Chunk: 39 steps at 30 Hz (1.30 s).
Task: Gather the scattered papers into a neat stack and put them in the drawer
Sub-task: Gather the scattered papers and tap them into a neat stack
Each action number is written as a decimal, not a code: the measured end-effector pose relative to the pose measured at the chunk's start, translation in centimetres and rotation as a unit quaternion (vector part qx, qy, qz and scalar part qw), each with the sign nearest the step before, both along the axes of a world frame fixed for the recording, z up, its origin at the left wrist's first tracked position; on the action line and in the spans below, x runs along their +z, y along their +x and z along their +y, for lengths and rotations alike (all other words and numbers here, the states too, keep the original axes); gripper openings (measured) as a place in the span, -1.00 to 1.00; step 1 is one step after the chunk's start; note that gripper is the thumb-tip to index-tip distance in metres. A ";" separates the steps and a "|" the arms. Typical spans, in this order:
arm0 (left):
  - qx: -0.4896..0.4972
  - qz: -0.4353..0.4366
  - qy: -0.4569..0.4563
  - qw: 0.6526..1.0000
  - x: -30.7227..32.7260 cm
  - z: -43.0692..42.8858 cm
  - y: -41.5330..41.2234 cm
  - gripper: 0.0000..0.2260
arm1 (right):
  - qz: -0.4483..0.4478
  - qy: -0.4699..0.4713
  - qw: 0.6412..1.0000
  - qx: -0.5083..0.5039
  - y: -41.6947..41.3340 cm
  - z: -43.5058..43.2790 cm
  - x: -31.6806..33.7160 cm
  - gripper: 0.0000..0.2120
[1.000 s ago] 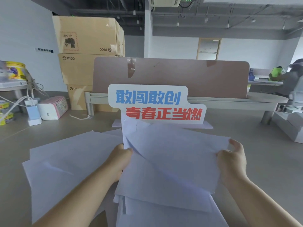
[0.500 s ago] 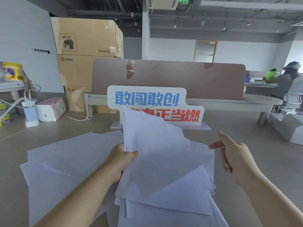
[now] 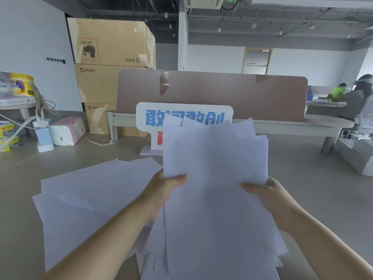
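Observation:
A loose bundle of white papers [image 3: 214, 162] is raised upright over the grey table, its sheets uneven at the top edge. My left hand [image 3: 163, 190] grips its left side with the thumb on the front. My right hand [image 3: 266, 197] grips its right side the same way. More white sheets [image 3: 84, 199] lie spread flat on the table to the left, and a further pile [image 3: 212, 265] lies under the bundle by the near edge. No drawer is in view.
A white sign with blue and red characters [image 3: 153, 122] stands just behind the bundle. At the left are a tissue pack [image 3: 68, 132], a blue charger with cables [image 3: 43, 138] and stacked cardboard boxes [image 3: 109, 57]. A person sits at a far desk [image 3: 357, 98].
My right hand, which had let go and hung open, has come back and taken the bundle's right side. Both hands have lifted the papers upright, hiding most of the sign.

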<state>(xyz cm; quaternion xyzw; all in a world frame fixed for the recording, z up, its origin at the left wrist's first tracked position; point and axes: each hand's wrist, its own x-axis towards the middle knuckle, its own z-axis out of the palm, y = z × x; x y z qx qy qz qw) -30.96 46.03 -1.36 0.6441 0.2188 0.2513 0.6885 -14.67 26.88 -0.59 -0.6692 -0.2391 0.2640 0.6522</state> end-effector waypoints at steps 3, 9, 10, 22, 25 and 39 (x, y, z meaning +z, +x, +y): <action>0.042 0.021 0.043 0.998 0.4 0.2 0.1 -0.85 | 0.006 -0.030 0.999 -0.028 0.6 -0.3 0.1 -0.81; 0.179 0.556 0.314 0.748 -0.9 3.7 -2.0 -0.28 | -0.006 -0.070 0.994 -0.083 1.7 -0.6 -0.1 -0.76; 0.153 0.581 0.282 0.748 -1.1 3.9 -2.4 -0.23 | -0.006 -0.074 0.994 -0.082 1.7 -0.7 0.0 -0.77; 0.028 0.409 0.392 0.824 -1.7 3.8 -1.2 -0.30 | 0.026 -0.107 0.990 -0.089 2.5 -1.8 0.5 -0.79; 0.119 0.540 0.361 0.751 -2.0 4.1 -1.1 -0.25 | 0.029 -0.121 0.992 -0.039 1.7 -1.2 0.5 -0.83; 0.127 0.431 0.326 0.832 -1.7 5.2 -1.9 -0.29 | 0.037 -0.070 0.993 -0.090 5.3 -1.6 -0.1 -0.50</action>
